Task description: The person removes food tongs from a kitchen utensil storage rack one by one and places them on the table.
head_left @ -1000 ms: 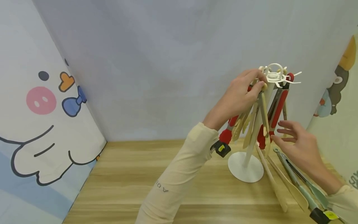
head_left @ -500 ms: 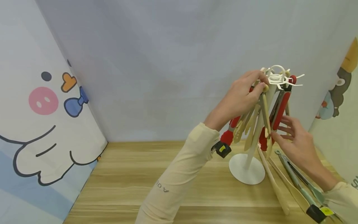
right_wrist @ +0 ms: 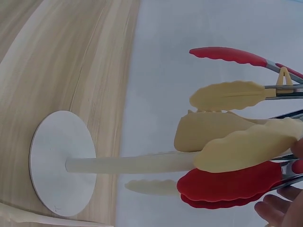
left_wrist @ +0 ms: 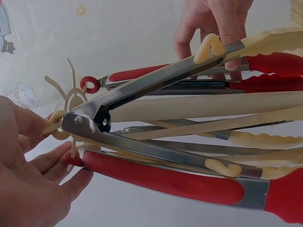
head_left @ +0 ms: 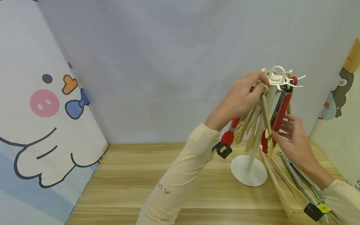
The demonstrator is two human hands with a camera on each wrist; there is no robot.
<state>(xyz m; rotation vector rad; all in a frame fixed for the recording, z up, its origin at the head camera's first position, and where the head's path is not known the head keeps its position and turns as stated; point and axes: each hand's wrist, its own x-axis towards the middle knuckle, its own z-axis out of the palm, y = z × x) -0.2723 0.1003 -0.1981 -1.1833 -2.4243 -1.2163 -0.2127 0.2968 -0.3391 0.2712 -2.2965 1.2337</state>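
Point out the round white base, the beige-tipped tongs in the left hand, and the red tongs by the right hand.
Round white base (head_left: 247, 177): head view, flat top.
Beige-tipped tongs (left_wrist: 161, 78): left wrist view, upper metal arm.
Red tongs (head_left: 283, 109): head view, red handle.

Right grip (right_wrist: 292, 213) is entering at the right edge, just beside the red tongs head (right_wrist: 227, 183), a digit overlapping the front scalloped cream head (right_wrist: 244, 145). Second scalloped cream head (right_wrist: 227, 95), flat cream head (right_wrist: 203, 130) and upper red tongs (right_wrist: 229, 54) are showing alongside. White pole (right_wrist: 128, 164) is rising from its round base (right_wrist: 59, 161), which is sitting on the wood-grain bench (right_wrist: 102, 52).
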